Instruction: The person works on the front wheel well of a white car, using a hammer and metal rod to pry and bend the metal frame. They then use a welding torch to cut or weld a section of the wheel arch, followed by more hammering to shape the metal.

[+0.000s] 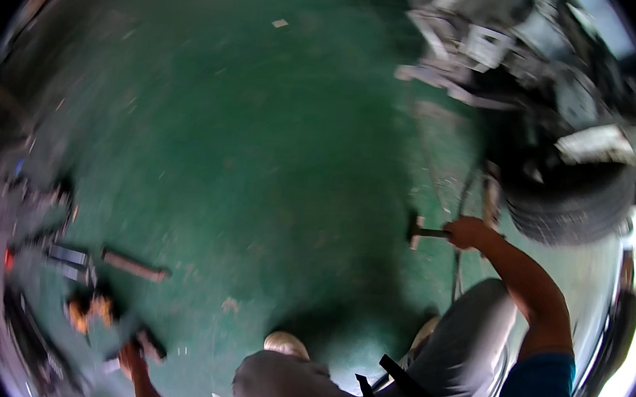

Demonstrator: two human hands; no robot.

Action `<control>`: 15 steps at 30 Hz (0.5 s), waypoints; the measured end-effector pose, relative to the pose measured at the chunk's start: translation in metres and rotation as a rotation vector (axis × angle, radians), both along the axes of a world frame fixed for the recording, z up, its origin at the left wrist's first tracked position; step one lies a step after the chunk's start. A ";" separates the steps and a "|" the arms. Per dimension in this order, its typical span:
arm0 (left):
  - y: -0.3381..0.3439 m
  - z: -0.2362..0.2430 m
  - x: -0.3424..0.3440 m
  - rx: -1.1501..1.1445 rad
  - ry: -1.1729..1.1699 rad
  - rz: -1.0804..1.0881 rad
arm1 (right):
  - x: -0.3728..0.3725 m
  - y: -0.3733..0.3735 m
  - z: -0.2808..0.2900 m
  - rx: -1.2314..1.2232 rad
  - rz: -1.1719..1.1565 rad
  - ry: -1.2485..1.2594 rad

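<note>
My right hand point(469, 234) is closed around the handle of a hammer point(416, 232), held out to the right above the green floor. The hammer's head points left. Down at the lower left, my left hand point(132, 361) looks closed, though motion smears its fingers. A dark, blurred piece point(152, 344) shows at its right side and a pale bit at its left; I cannot make out what it is. Just beyond that hand lies a yellow and black tool point(91, 313), perhaps a power tool, also blurred.
A brownish bar point(136, 265) and a pale box-like piece point(68, 255) lie on the floor at left. At right stands a vehicle's stripped metal structure point(496, 51) with a tire point(573, 206). A dark hose or cable point(457, 271) runs past my right leg.
</note>
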State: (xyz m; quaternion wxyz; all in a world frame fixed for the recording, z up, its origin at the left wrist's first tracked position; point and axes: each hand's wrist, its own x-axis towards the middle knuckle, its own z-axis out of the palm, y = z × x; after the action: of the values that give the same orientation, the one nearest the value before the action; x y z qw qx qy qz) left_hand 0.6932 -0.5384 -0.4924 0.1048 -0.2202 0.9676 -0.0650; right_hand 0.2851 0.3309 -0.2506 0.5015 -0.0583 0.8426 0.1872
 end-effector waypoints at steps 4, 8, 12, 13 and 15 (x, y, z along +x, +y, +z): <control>-0.065 0.044 0.018 -0.143 -0.329 -0.233 | 0.002 -0.049 0.005 -0.126 -0.069 0.019; -0.015 0.071 -0.001 -0.093 -0.243 -0.284 | 0.035 -0.009 -0.002 -0.269 -0.132 0.026; 0.027 0.119 -0.072 -0.060 -0.119 -0.466 | 0.037 0.021 0.000 -0.386 -0.175 0.164; 0.037 0.137 -0.094 -0.044 -0.034 -0.532 | 0.035 0.022 0.004 -0.415 -0.220 0.271; 0.105 0.183 -0.172 0.065 0.039 -0.499 | 0.048 0.035 0.013 -0.444 -0.328 0.444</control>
State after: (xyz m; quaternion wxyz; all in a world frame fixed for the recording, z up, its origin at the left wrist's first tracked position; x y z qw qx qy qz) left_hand 0.5213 -0.4331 -0.3090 0.0740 0.0276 0.9954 -0.0534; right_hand 0.3329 0.3655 -0.2372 0.3045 0.0123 0.9495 -0.0753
